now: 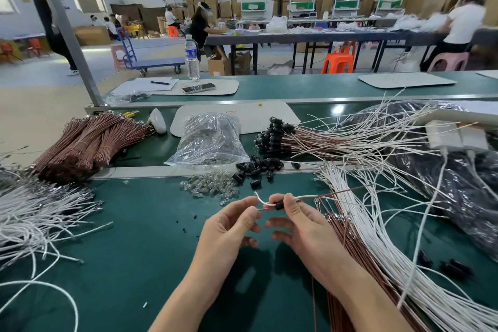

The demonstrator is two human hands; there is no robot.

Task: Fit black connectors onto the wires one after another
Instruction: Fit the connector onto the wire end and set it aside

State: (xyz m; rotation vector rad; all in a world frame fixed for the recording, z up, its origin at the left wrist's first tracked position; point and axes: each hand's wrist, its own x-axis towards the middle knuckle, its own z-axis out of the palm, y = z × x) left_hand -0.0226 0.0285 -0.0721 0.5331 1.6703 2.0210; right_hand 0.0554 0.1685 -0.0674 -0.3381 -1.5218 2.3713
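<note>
A small black cylindrical plastic connector is being gripped between the thumb and fingers of the right hand, above the middle of the dark green surface. A thin white wire and a thin brown wire are being held threaded through it. Their short ends, at nine o'clock from the connector, are being pinched by the curled fingers of the left hand. A heap of loose black connectors is being shown lying at twelve o'clock from the hands, with tied bundles of brown wires at ten o'clock.
</note>
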